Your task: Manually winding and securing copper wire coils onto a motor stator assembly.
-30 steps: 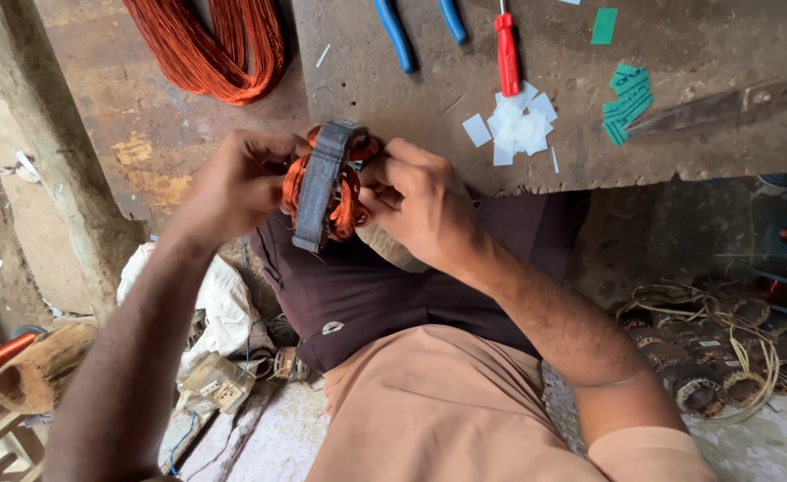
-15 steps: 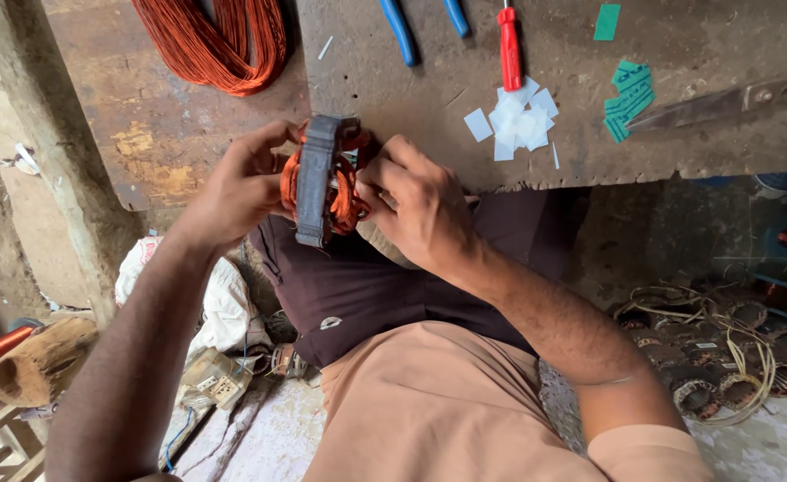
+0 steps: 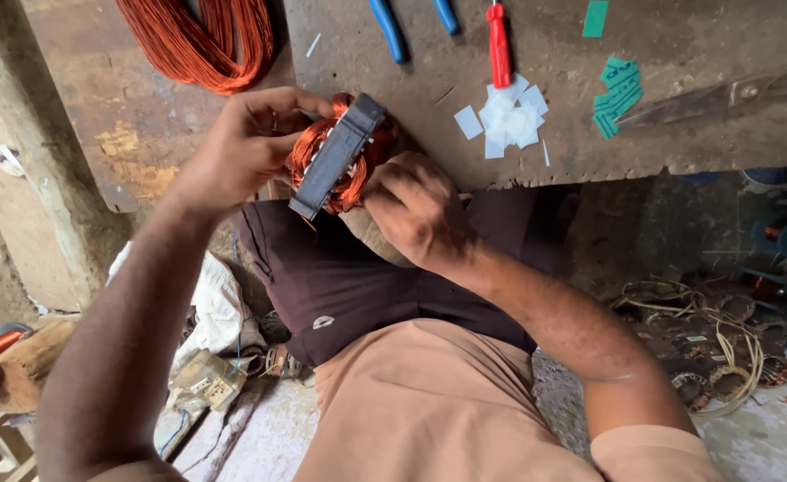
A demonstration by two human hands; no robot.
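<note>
The left hand (image 3: 237, 152) grips the stator (image 3: 338, 156) with its fingers curled round the far side, holding it tilted in the air above the lap, just at the tabletop (image 3: 590, 134) edge. The right hand (image 3: 416, 210) has its fingers pressed together against the copper coil (image 3: 358, 183) on the near side. Pushing too hard here could, I judge, scrape the wire's coating on the metal core or kink a turn, and a loosened left grip would drop it onto the floor.

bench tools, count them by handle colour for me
Blue handles: 2
Red handle: 1
Bare metal scissors: 1
Total: 4
</note>
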